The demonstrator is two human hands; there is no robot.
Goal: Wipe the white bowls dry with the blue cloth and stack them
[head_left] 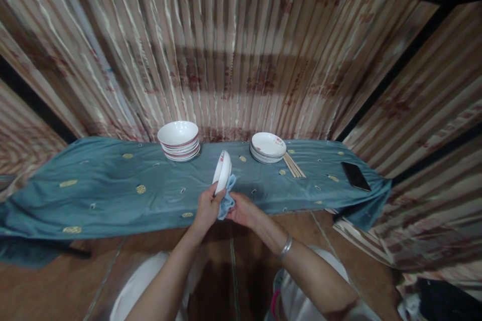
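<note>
A white plate with a red floral pattern [223, 170] is held up on edge over the front of the cloth-covered table. My left hand [208, 206] grips its lower rim, fingers closed. A light blue cloth [227, 201] is bunched against the plate's right-hand side. My right hand [243, 208] is closed on that cloth, pressing it near the plate's underside; part of its fingers is hidden by the cloth. Beyond the hands to the left stands a stack of white bowls [178, 140]. A stack of flowered plates [268, 148] stands to the right.
Several wooden chopsticks [293, 164] lie beside the plate stack. Farther right is a black phone [356, 176]. A teal patterned tablecloth [109, 185] covers the narrow table. A pleated curtain [226, 50] hangs behind, with dark frame posts [391, 80] at the sides.
</note>
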